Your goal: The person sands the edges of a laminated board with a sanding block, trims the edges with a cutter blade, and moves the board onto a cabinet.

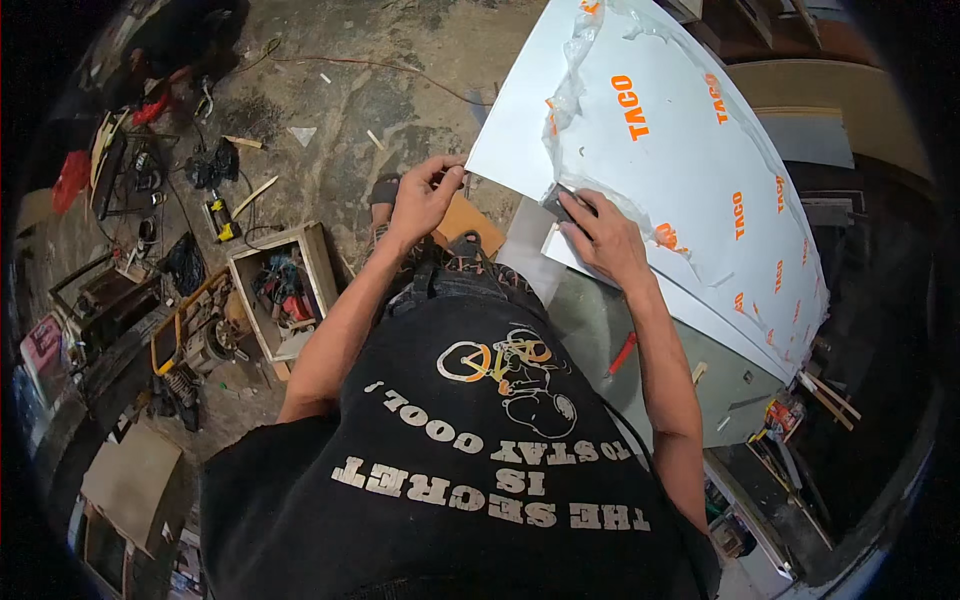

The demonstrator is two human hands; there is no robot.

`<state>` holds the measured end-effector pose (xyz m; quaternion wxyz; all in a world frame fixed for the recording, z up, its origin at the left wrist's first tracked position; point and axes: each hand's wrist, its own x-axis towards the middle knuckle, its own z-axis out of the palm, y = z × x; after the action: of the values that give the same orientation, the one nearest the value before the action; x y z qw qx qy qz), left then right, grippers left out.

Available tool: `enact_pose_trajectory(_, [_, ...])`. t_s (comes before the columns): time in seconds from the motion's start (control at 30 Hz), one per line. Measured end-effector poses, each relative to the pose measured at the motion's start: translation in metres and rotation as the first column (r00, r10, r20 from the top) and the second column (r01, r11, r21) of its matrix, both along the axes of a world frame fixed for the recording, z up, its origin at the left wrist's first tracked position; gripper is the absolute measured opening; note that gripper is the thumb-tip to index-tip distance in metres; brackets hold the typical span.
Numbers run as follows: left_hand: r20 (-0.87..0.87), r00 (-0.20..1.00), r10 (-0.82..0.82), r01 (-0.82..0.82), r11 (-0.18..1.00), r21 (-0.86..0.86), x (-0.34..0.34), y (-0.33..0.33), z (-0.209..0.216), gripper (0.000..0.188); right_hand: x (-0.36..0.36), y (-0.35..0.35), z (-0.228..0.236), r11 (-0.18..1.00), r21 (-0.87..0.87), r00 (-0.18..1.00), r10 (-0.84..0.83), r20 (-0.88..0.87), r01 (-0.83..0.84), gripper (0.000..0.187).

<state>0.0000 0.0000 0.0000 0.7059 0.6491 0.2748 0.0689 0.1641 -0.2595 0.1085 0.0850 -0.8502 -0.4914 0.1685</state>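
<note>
A large white sheet panel (640, 170) with orange printing lies over a grey-green surface, and torn clear film (575, 65) wrinkles across it. At the panel's near left corner, my left hand (424, 203) is closed, thumb and fingertips pinching the edge. My right hand (608, 238) grips a small dark grey block (556, 202) against the panel's near edge, beside the film. The fingers partly cover the block, so its exact kind is unclear. A narrow white-edged piece (570, 250) sits beneath the right hand.
The grey-green surface (590, 310) holds a red-handled tool (623, 353). On the concrete floor to the left are a wooden box of tools (318, 270), a yellow-black tool (221, 218), wood scraps and cables. An orange-brown board (468, 222) lies near my feet; more tools (785, 415) lie right.
</note>
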Motion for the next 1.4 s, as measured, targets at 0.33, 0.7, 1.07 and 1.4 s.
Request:
enact_pose_trajectory(0.33, [0.066,0.997,-0.029,0.025,0.997,0.068,-0.002,0.007,-0.006,0.028,-0.011,0.048,-0.011,0.965,0.100,0.959,0.223,0.174,-0.242,0.040])
enact_pose_trajectory(0.7, [0.130,0.990,-0.059,0.051,0.996,0.069,-0.003,0.011,-0.003,0.030,-0.015,0.061,-0.007,0.959,0.048,0.947,0.266,0.182,-0.279,0.043])
enact_pose_trajectory(1.07, [0.095,0.991,-0.096,0.090,0.993,0.071,-0.006,0.016,-0.005,0.032,-0.007,0.043,-0.017,0.950,0.089,0.939,0.276,0.203,-0.298,0.045])
enact_pose_trajectory(1.4, [0.069,0.991,-0.118,0.113,0.990,0.082,-0.007,0.019,-0.003,0.033,-0.009,0.052,-0.017,0.951,0.119,0.951,0.265,0.162,-0.285,0.045])
